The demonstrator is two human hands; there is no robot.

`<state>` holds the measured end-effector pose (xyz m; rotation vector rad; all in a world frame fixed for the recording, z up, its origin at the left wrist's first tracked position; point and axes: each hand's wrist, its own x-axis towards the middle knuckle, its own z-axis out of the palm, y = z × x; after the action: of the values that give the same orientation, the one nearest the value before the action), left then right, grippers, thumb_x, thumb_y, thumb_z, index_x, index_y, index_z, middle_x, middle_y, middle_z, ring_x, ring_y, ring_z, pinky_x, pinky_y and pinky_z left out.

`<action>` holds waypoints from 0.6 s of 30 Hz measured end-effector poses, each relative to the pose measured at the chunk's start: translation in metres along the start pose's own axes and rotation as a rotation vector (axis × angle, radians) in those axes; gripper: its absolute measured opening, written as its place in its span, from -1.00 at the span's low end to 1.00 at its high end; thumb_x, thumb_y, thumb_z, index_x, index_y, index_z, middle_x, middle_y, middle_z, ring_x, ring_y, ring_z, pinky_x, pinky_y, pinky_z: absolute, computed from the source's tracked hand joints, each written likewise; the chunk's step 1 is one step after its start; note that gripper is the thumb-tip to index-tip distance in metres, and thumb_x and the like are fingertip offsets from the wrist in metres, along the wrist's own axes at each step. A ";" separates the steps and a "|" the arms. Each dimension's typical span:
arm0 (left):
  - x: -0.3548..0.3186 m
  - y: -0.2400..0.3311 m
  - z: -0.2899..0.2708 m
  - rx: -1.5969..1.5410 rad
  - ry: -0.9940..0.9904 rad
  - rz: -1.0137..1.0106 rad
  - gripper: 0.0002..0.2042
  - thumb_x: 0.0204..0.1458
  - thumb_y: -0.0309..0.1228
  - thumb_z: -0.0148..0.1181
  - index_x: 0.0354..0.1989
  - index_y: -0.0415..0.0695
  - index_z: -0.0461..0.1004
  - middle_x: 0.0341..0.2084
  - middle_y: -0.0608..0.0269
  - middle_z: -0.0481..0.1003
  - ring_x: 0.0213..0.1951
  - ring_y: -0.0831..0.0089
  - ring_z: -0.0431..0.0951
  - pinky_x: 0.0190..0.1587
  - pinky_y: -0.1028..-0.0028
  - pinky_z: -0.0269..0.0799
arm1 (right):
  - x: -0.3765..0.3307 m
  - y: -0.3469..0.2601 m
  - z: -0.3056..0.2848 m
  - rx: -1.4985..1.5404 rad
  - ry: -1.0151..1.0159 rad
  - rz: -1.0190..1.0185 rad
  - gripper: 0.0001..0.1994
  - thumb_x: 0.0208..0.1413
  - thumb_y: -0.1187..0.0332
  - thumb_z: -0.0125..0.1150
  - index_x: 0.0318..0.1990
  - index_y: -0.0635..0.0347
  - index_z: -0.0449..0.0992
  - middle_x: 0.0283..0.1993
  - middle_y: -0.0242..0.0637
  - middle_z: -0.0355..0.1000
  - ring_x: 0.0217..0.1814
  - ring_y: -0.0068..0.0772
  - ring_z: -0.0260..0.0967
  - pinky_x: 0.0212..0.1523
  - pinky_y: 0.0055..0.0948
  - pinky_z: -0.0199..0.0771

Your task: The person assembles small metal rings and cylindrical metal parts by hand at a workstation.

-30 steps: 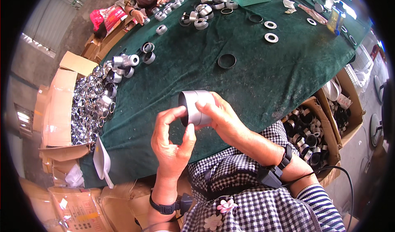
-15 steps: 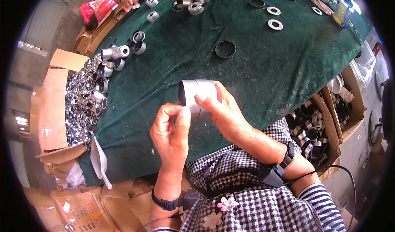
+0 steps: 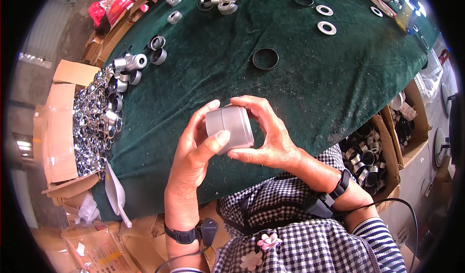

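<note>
One silver two-section cylinder (image 3: 236, 126) on my feed lies between left hand (image 3: 193, 152) and right hand (image 3: 275, 144), axis roughly left-right over green tablecloth (image 3: 310, 79), left pinching its left part, right spanning its right end thumb-to-fingers, neither nearer.

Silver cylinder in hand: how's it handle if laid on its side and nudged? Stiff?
The silver cylinder would probably roll, given its round wall. It looks stiff: the outline shows no visible dent between the left hand and right hand. Its smooth sheen suggests it could slip somewhat in bare fingers.
</note>
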<state>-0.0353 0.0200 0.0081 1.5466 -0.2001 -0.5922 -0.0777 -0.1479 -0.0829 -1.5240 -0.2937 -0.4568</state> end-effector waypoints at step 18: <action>0.020 -0.035 -0.017 0.740 0.061 0.750 -0.10 -0.14 -0.47 0.45 0.40 -0.19 0.03 0.20 -0.03 0.29 0.22 0.18 0.37 0.25 0.20 0.34 | 0.025 0.007 -0.005 0.700 -0.172 0.380 -0.18 0.04 0.26 0.44 0.42 0.07 0.09 0.28 -0.12 0.23 0.38 -0.23 0.16 0.35 -0.14 0.20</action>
<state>-0.0178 0.0284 -0.0317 2.0079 -0.9856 0.1611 -0.0524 -0.1553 -0.0778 -0.8970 -0.2530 0.0865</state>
